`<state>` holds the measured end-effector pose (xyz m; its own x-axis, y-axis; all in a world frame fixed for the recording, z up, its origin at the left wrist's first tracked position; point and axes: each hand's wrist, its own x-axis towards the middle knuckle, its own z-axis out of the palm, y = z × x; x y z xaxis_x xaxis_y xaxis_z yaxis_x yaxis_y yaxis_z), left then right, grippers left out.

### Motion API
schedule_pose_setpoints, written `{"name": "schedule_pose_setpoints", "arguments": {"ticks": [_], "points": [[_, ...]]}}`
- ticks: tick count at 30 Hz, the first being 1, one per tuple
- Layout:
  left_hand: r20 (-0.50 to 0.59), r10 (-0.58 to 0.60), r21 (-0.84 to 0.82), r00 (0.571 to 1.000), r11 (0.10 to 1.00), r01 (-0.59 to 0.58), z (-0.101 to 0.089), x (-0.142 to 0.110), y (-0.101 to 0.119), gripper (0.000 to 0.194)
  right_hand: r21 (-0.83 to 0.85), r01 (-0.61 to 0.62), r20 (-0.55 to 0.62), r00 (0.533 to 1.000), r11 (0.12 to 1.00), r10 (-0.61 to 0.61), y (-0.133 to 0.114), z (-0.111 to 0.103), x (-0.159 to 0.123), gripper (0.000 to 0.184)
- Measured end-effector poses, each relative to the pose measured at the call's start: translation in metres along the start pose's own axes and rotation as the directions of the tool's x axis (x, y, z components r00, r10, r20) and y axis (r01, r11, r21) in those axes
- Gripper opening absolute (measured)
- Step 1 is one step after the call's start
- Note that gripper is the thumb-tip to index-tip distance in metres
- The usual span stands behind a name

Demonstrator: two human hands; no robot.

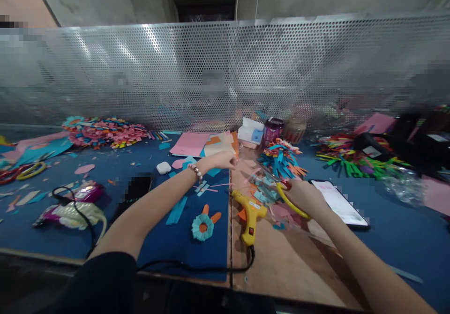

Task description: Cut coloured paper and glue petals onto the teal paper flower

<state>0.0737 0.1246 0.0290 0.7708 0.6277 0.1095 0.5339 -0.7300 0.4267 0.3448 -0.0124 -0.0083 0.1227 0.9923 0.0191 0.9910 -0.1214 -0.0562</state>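
Observation:
My right hand grips a pair of scissors with yellow handles. Their blades point away to the left over small paper scraps. My left hand, with a beaded bracelet at its wrist, reaches in front of the stacked coloured paper sheets. Its fingers look curled together, and what they hold, if anything, cannot be made out. Between my arms lies a yellow hot glue gun, nozzle pointing away to the left. Left of it rests a teal paper flower with an orange centre and two orange petals sticking out.
A phone lies right of my right hand. Paper fringe bundles stand behind it, near a tissue pack and purple jar. A black cord crosses the front. A white earbud case sits left; perforated metal panels back the table.

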Motion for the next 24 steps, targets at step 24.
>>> {"name": "schedule_pose_setpoints", "arguments": {"ticks": [24], "points": [[-0.275,-0.387,-0.614,0.880,0.775,0.149,-0.013,-0.125,0.013,0.023,0.271,0.700,-0.022,0.691,0.661,-0.722,-0.114,-0.033,0.051,0.016]]}}
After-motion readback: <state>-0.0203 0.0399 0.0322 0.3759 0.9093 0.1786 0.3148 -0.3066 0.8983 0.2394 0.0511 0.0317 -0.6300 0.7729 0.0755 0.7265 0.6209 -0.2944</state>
